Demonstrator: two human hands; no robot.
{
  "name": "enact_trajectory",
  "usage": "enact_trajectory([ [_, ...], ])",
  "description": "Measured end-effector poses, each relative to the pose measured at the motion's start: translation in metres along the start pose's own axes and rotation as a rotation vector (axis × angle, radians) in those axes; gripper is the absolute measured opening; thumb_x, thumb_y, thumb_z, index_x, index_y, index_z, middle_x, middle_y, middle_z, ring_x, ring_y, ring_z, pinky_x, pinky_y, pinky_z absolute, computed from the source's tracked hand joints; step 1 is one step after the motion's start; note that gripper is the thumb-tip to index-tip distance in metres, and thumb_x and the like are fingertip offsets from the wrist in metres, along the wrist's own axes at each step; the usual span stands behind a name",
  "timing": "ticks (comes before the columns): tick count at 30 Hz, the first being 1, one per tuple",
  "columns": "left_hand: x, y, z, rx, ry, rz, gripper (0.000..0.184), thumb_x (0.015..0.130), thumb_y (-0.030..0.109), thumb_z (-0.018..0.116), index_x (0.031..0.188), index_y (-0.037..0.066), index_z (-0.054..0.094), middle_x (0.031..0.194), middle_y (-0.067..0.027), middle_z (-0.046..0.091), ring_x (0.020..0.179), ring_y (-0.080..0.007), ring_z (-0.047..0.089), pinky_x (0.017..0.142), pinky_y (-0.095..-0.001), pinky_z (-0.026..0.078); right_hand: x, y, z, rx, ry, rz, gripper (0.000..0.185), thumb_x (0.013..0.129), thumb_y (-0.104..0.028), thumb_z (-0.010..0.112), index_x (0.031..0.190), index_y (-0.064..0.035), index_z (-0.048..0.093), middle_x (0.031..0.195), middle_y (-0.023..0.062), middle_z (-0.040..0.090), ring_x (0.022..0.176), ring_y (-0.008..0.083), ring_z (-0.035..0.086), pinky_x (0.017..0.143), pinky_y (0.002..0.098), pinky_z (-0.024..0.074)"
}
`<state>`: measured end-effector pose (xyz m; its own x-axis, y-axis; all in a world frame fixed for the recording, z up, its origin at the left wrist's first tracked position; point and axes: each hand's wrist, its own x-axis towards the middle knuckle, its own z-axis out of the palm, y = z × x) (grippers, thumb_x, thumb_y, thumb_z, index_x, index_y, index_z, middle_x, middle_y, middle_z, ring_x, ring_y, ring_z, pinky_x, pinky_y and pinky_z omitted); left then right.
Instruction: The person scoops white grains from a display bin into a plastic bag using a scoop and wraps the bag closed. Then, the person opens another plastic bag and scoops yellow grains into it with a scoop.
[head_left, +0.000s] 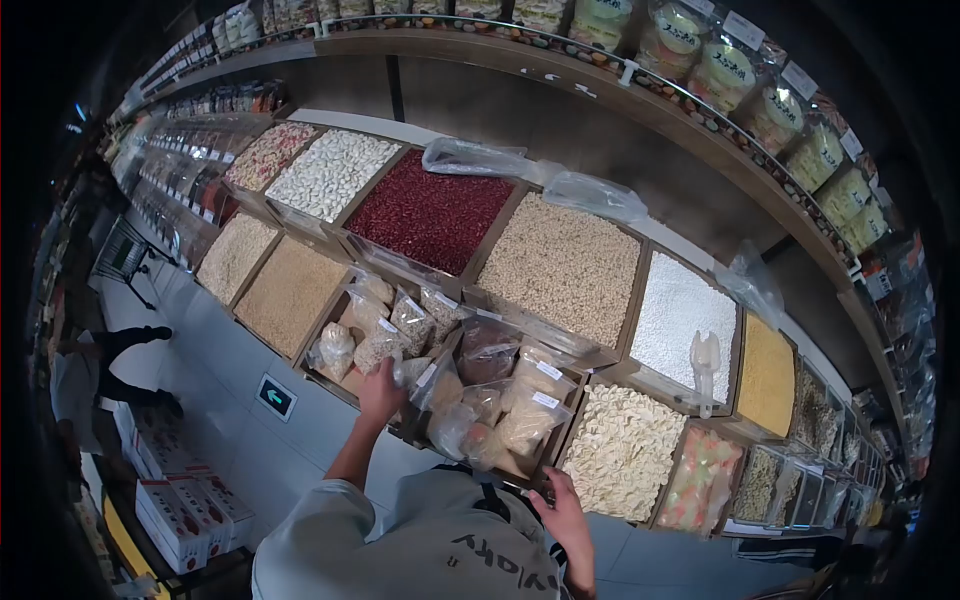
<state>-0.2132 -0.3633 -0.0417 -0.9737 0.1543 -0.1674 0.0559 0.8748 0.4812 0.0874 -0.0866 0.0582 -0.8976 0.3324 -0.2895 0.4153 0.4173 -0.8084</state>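
Observation:
My left hand [381,394] reaches into a wooden bin, its fingers closed at the lower end of a clear plastic bag of grain [376,349] with a white label. Beside it in the same bin lie several more bags, among them a small knotted bag [337,346]. My right hand [562,508] holds nothing; its fingers are apart at the front edge of the bins, close to a bin of pale flat pieces [620,450]. Between my hands, a second bin holds labelled bags of tan powder or grain [527,418].
Behind are bins of dark red beans [430,210], beige beans [560,265] and white grains [680,315] with a clear scoop [705,365]. A shelf [480,45] of packaged goods runs above. At left are a shopping cart [122,252], another person's legs [140,370] and cartons [190,515].

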Motion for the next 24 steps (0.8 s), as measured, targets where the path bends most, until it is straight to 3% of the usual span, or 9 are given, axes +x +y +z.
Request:
enact_trajectory([
  [1, 0.001, -0.014, 0.023, -0.004, -0.003, 0.024, 0.059, 0.071, 0.013, 0.072, 0.126, 0.007, 0.052, 0.116, -0.0192, 0.062, 0.106, -0.0429, 0.059, 0.089, -0.0493, 0.050, -0.001, -0.003, -0.001, 0.000, 0.024, 0.003, 0.053, 0.090, -0.020, 0.070, 0.134, -0.0008, 0.049, 0.126, 0.0187, 0.055, 0.108, 0.0308, 0.062, 0.090, 0.0365, 0.0514],
  [4, -0.003, -0.034, 0.066, 0.132, 0.169, 0.195, 0.062, 0.071, 0.011, 0.070, 0.129, 0.009, 0.048, 0.128, -0.0182, 0.054, 0.120, -0.0417, 0.051, 0.094, -0.0518, 0.048, -0.003, -0.005, -0.002, -0.101, -0.049, -0.038, 0.056, 0.090, -0.027, 0.068, 0.135, 0.0005, 0.048, 0.134, 0.0243, 0.051, 0.121, 0.0423, 0.052, 0.101, 0.0421, 0.0447],
  [6, -0.002, -0.025, 0.065, 0.193, 0.073, 0.039, 0.070, 0.070, 0.012, 0.072, 0.134, 0.010, 0.043, 0.137, -0.0165, 0.047, 0.129, -0.0410, 0.043, 0.097, -0.0559, 0.046, -0.004, -0.002, -0.001, -0.111, -0.046, -0.034, 0.056, 0.090, -0.026, 0.068, 0.135, 0.0008, 0.048, 0.133, 0.0242, 0.051, 0.120, 0.0420, 0.053, 0.102, 0.0418, 0.0448],
  [7, 0.002, -0.021, 0.060, 0.191, 0.072, 0.052, 0.070, 0.070, 0.012, 0.072, 0.134, 0.010, 0.043, 0.137, -0.0165, 0.047, 0.129, -0.0410, 0.043, 0.097, -0.0559, 0.046, -0.005, -0.001, -0.001, -0.123, -0.065, -0.036, 0.056, 0.090, -0.026, 0.068, 0.135, 0.0011, 0.048, 0.133, 0.0241, 0.052, 0.120, 0.0416, 0.053, 0.102, 0.0415, 0.0449],
  [9, 0.011, -0.018, 0.045, 0.209, -0.138, 0.020, 0.075, 0.070, 0.014, 0.074, 0.137, 0.011, 0.040, 0.135, -0.0164, 0.049, 0.127, -0.0415, 0.045, 0.097, -0.0584, 0.045, -0.005, 0.004, 0.002, -0.144, -0.065, -0.052, 0.056, 0.090, -0.026, 0.067, 0.135, 0.0013, 0.048, 0.131, 0.0241, 0.053, 0.120, 0.0413, 0.053, 0.101, 0.0416, 0.0452],
  [14, 0.046, -0.049, 0.059, 0.274, -0.225, 0.101, 0.072, 0.074, 0.026, 0.076, 0.136, 0.011, 0.043, 0.133, -0.0173, 0.052, 0.125, -0.0428, 0.048, 0.100, -0.0553, 0.045, -0.004, -0.008, 0.004, -0.227, -0.125, -0.067, 0.055, 0.091, -0.027, 0.065, 0.135, 0.0014, 0.048, 0.128, 0.0244, 0.055, 0.116, 0.0412, 0.056, 0.098, 0.0425, 0.0471],
  [16, 0.056, -0.055, 0.063, 0.330, -0.339, 0.113, 0.072, 0.077, 0.034, 0.075, 0.136, 0.008, 0.044, 0.132, -0.0195, 0.054, 0.125, -0.0436, 0.049, 0.103, -0.0515, 0.044, -0.003, -0.008, 0.007, -0.254, -0.182, -0.080, 0.056, 0.092, -0.029, 0.063, 0.137, 0.0012, 0.047, 0.127, 0.0252, 0.055, 0.113, 0.0419, 0.057, 0.095, 0.0436, 0.0484],
  [20, 0.073, -0.079, 0.077, 0.368, -0.343, 0.218, 0.074, 0.078, 0.039, 0.072, 0.136, 0.004, 0.044, 0.133, -0.0230, 0.054, 0.126, -0.0452, 0.048, 0.104, -0.0495, 0.043, -0.001, -0.004, 0.011, -0.242, -0.168, -0.114, 0.057, 0.093, -0.030, 0.062, 0.137, 0.0013, 0.046, 0.127, 0.0257, 0.055, 0.111, 0.0427, 0.058, 0.093, 0.0441, 0.0491],
  [24, 0.095, -0.085, 0.075, 0.291, -0.486, 0.249, 0.080, 0.074, 0.048, 0.074, 0.131, -0.002, 0.048, 0.125, -0.0286, 0.059, 0.120, -0.0440, 0.055, 0.100, -0.0481, 0.047, -0.005, -0.004, 0.011, -0.244, -0.167, -0.075, 0.056, 0.092, -0.030, 0.064, 0.136, 0.0004, 0.047, 0.125, 0.0255, 0.057, 0.111, 0.0425, 0.059, 0.094, 0.0432, 0.0494],
])
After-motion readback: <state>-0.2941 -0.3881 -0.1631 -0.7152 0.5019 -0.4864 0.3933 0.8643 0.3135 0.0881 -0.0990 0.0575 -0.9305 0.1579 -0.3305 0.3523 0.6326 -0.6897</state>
